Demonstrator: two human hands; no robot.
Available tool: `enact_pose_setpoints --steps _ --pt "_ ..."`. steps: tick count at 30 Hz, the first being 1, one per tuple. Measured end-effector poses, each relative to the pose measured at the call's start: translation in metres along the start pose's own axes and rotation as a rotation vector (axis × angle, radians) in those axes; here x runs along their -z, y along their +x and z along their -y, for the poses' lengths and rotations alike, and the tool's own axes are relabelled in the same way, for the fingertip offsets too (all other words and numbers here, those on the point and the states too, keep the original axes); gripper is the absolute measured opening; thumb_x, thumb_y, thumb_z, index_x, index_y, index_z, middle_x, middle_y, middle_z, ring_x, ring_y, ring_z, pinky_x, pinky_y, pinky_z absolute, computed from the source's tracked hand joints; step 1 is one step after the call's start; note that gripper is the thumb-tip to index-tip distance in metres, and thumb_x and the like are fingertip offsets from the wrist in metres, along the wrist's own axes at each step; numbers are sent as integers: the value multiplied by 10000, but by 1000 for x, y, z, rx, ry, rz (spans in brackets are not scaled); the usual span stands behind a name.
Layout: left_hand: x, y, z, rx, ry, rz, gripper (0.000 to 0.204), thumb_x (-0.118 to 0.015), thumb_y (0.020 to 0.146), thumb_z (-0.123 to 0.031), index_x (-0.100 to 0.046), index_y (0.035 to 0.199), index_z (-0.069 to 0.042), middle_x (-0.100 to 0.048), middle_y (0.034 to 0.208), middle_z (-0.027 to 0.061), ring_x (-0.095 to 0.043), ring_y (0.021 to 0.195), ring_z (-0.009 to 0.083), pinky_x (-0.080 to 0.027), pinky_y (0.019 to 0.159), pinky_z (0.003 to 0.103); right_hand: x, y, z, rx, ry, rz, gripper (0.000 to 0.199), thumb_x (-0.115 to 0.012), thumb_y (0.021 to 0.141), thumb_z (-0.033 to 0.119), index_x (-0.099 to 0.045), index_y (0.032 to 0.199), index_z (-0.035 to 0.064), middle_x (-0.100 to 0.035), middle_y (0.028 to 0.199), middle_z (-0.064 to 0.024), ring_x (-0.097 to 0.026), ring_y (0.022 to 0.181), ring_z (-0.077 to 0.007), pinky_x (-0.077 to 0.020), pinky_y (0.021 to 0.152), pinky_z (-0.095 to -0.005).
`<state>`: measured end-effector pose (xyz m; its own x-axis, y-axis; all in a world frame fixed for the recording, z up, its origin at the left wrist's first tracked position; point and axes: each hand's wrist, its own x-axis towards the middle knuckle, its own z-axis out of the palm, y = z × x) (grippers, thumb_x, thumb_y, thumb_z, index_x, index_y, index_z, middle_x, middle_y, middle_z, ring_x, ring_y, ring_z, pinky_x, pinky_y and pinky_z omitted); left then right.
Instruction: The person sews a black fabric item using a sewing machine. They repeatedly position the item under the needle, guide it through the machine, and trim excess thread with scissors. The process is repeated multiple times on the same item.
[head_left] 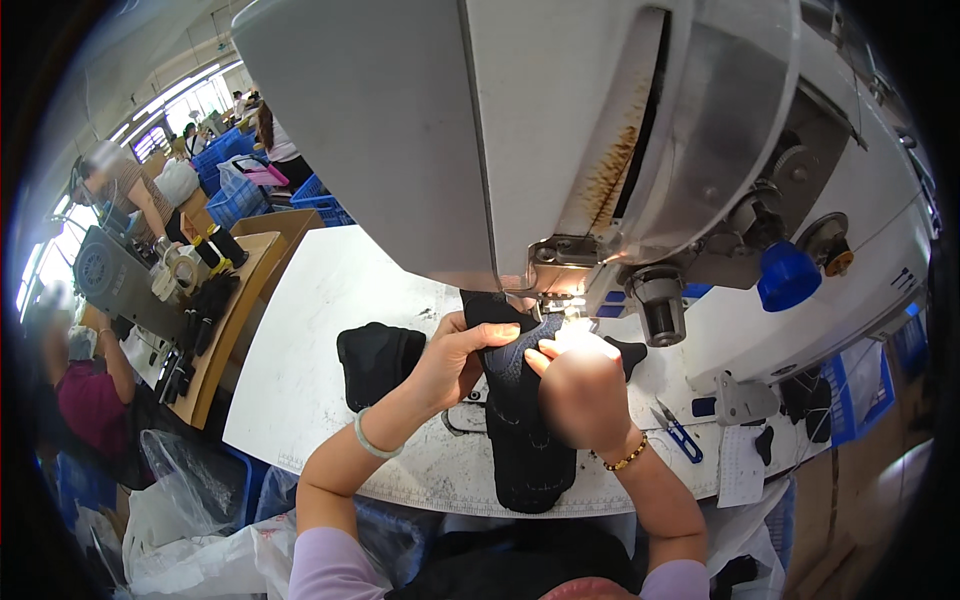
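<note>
Under the needle area of a large white sewing machine, I hold a long black fabric piece with a grey-blue speckled section. My left hand pinches its left edge between thumb and fingers. On the other edge, close to the lit presser foot, my right hand has its fingertips together on the cloth; part of this hand is blurred. The lower end of the piece hangs toward me at the table's front edge. A folded black fabric piece lies to the left of my left hand.
Blue-handled thread snips and a white paper sheet lie to my right on the white table. A blue knob juts from the machine. Further left, co-workers sit near another sewing machine and blue crates.
</note>
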<state>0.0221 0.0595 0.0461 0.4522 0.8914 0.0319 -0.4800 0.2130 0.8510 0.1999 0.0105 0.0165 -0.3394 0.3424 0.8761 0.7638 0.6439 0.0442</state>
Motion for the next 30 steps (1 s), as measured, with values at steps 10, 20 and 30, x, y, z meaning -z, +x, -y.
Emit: enact_pose_setpoints --steps 10,20,30 --pt "-5 -9 12 -54 -57 -68 178 -628 831 -59 -632 1001 -5 -655 922 53 -620 851 124 -496 789 265 4 -7 -7 -54 5 12 317 -639 745 84 -686 1038 197 -592 1110 106 -509 947 -72 -412 822 -309" --pt "-19 -19 31 -175 21 -141 245 -672 829 -64 -590 1053 -9 -632 968 33 -598 854 97 -483 787 244 9 -11 -36 -82 292 -22 296 -689 689 158 -705 984 178 -598 998 38 -487 805 -175 -402 722 -307" --pt "-33 -23 35 -251 219 -156 285 -665 849 -88 -546 1097 -13 -617 964 22 -561 866 70 -454 785 223 17 -9 -50 -275 574 79 231 -725 716 70 -681 942 76 -673 1031 -101 -634 934 -217 -487 821 -309"
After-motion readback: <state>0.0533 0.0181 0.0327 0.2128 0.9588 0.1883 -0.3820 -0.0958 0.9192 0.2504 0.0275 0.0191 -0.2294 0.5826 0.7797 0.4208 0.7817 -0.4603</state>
